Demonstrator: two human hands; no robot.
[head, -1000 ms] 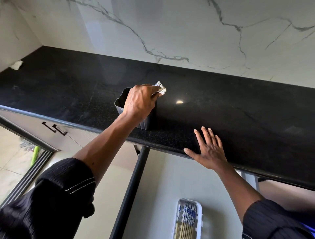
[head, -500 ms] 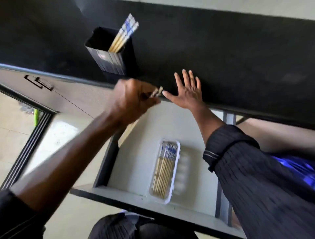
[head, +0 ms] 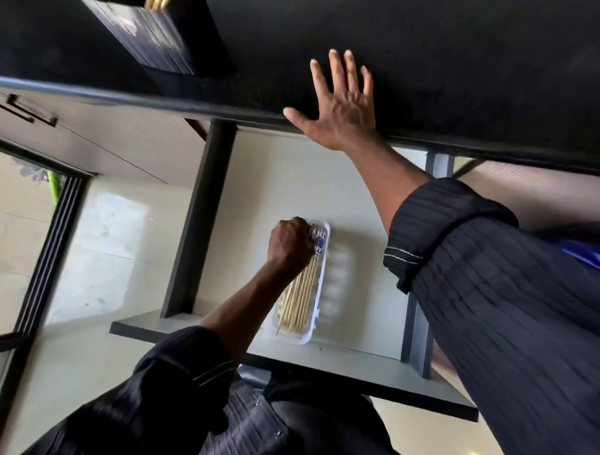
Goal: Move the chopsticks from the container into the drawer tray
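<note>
A black container (head: 156, 42) stands on the black countertop (head: 454, 65) near its front edge, with a few chopstick ends (head: 157, 3) showing at the top of the frame. Below it the drawer (head: 324, 360) is pulled out. A white tray (head: 313, 324) lies in it, holding several pale chopsticks (head: 298, 302) with blue-patterned tops. My left hand (head: 289, 246) is a closed fist at the tray's far end, gripping chopsticks that lie down along the tray. My right hand (head: 341, 110) rests flat on the counter edge with its fingers spread.
The drawer's dark left wall (head: 201, 221) runs close beside my left forearm. Cabinet doors with black handles (head: 29, 110) are at the left under the counter. A doorway with a dark frame (head: 48, 246) opens at the far left.
My left hand took chopsticks out of the container, carried them down past the counter edge and now holds them in the tray. My view tilted downward. My right hand stayed on the counter.
</note>
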